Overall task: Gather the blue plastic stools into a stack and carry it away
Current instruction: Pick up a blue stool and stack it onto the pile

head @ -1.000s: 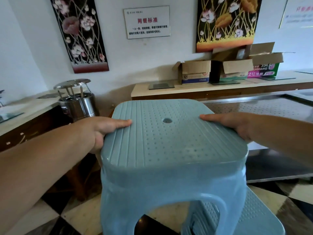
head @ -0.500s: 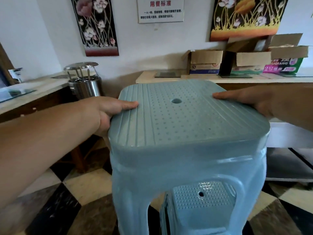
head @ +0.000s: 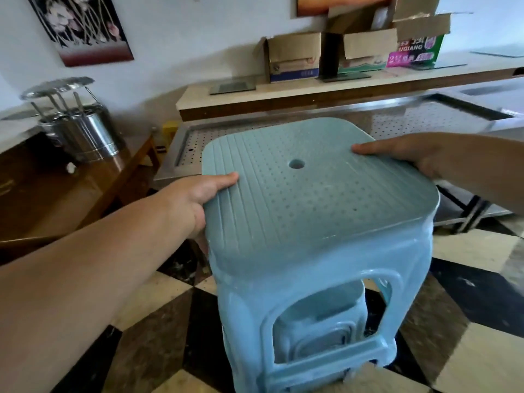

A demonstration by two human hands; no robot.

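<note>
Two blue stools (head: 317,222), two hands (head: 192,199), three cardboard boxes (head: 295,56).

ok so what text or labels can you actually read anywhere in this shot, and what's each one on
"UDIANG", cut off at its left: green and pink box on the counter.
"2": the pink band of that same box; the characters after it are too blurred to read.
Blue strip on the open cardboard box: small print, too blurred to read.
Blue stool, left hand, right hand: no text.

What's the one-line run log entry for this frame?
phase: stacking | left hand: grips top blue stool seat edge | right hand: grips opposite edge | lower stool: seen through leg opening | floor: checkered tiles
</note>
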